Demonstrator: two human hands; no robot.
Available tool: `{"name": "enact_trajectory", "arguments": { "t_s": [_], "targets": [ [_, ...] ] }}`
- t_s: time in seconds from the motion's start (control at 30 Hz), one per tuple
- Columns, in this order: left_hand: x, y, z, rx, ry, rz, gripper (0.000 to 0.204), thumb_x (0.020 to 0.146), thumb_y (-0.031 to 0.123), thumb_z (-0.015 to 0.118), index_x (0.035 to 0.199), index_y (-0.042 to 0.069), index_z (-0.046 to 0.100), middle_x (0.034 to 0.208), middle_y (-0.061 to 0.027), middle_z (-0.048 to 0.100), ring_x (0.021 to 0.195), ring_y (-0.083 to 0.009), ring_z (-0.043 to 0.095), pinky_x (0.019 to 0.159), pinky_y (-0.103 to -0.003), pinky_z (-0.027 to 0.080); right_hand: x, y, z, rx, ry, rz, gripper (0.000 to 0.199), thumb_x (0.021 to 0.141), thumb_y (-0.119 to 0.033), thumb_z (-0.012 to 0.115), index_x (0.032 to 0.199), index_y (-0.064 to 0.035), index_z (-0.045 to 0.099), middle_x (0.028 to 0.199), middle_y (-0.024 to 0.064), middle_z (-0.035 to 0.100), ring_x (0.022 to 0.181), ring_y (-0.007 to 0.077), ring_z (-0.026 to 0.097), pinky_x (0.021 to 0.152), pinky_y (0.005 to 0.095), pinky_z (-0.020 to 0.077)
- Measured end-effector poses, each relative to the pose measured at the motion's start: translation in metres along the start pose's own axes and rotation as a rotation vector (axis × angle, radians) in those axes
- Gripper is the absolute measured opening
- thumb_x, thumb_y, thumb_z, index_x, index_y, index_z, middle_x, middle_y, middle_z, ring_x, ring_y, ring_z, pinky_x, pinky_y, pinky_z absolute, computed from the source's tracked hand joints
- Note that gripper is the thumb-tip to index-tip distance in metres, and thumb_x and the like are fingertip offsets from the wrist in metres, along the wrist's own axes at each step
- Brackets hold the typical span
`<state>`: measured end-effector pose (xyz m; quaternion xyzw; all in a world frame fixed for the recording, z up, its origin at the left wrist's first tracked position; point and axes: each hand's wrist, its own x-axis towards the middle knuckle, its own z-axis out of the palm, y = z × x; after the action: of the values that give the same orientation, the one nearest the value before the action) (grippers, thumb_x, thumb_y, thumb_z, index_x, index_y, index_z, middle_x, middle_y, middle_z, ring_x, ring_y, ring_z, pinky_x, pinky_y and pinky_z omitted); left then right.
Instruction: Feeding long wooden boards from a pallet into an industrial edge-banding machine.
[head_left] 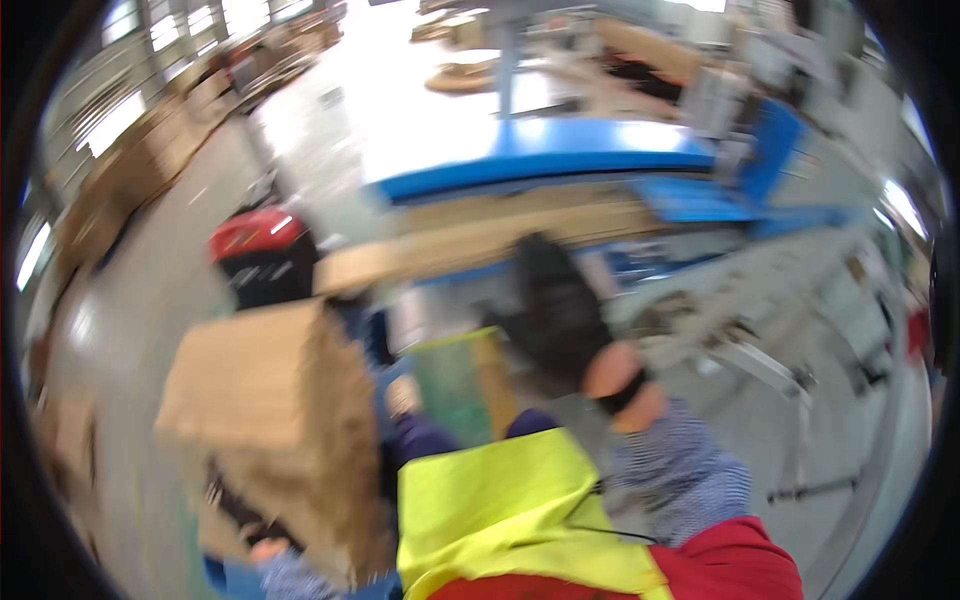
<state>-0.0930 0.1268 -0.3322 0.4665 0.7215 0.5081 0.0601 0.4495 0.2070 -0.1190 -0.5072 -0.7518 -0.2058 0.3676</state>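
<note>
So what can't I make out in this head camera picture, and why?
In the head view:
Left hand: motion blur hides whether it grips the box.
Right hand: its back hides the palm and anything directly beneath.
Box: its walls hide any contents.
Red-and-black thing: blur hides its exact kind.
Left sleeve: the lower edge cuts it off.

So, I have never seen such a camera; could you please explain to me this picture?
There is no robot here, only a person wearing dark gloves. This wide, curved picture comes from a camera on the head, looking down past a yellow vest. The left hand is at a cardboard box; blur hides whether it grips. The right hand is open, with nothing visible in it. Ahead, flat brown cardboard lies beside a long blue panel.
</note>
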Motion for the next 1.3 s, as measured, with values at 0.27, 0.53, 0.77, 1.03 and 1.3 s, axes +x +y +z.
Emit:
{"name": "enact_trajectory", "arguments": {
  "t_s": [0.27, 0.53, 0.77, 1.03, 1.3],
  "targets": [
    [-0.053, 0.203, 0.087, 0.016, -0.350, 0.286, 0.029, 0.096, 0.014, 0.051, 0.119, 0.003, 0.065, 0.123, -0.0088, 0.063, 0.116, -0.0211, 0.058, 0.103, -0.032, 0.044, 0.011, -0.006, -0.023, 0.108, -0.296, 0.179, 0.084, 0.096, -0.056, 0.047, 0.139, 0.0156, 0.043, 0.147, 0.0358, 0.041, 0.141, 0.0476, 0.035, 0.122, 0.0529, 0.0194],
    [-0.079, 0.266, 0.109, -0.046, -0.531, 0.440, 0.030, 0.095, 0.013, 0.052, 0.120, 0.003, 0.065, 0.123, -0.0099, 0.063, 0.116, -0.0228, 0.059, 0.102, -0.032, 0.045, -0.008, 0.047, -0.043, 0.040, -0.148, 0.217, 0.078, 0.095, -0.050, 0.051, 0.139, 0.0138, 0.044, 0.145, 0.0339, 0.044, 0.140, 0.0456, 0.038, 0.122, 0.0525, 0.0204],
    [-0.085, 0.278, 0.110, -0.090, -0.621, 0.492, 0.031, 0.095, 0.013, 0.052, 0.121, 0.003, 0.065, 0.124, -0.0108, 0.064, 0.116, -0.0242, 0.059, 0.101, -0.033, 0.046, -0.012, 0.073, -0.055, 0.028, -0.231, 0.276, 0.072, 0.096, -0.047, 0.053, 0.139, 0.0103, 0.047, 0.145, 0.0311, 0.046, 0.141, 0.0426, 0.040, 0.121, 0.0507, 0.0227],
    [-0.090, 0.285, 0.114, -0.134, -0.698, 0.537, 0.032, 0.094, 0.012, 0.052, 0.123, 0.002, 0.064, 0.124, -0.0119, 0.064, 0.116, -0.0259, 0.059, 0.100, -0.034, 0.048, 0.000, 0.063, -0.068, 0.076, -0.296, 0.334, 0.072, 0.094, -0.045, 0.054, 0.139, 0.0110, 0.046, 0.147, 0.0320, 0.044, 0.141, 0.0437, 0.038, 0.121, 0.0521, 0.0231],
    [-0.093, 0.288, 0.118, -0.162, -0.763, 0.574, 0.033, 0.094, 0.011, 0.053, 0.124, 0.002, 0.064, 0.125, -0.0129, 0.064, 0.116, -0.0276, 0.060, 0.099, -0.034, 0.049, 0.001, 0.061, -0.066, 0.073, -0.300, 0.374, 0.074, 0.093, -0.045, 0.055, 0.139, 0.0123, 0.047, 0.145, 0.0330, 0.044, 0.141, 0.0449, 0.038, 0.120, 0.0531, 0.0234]
  ]
}}
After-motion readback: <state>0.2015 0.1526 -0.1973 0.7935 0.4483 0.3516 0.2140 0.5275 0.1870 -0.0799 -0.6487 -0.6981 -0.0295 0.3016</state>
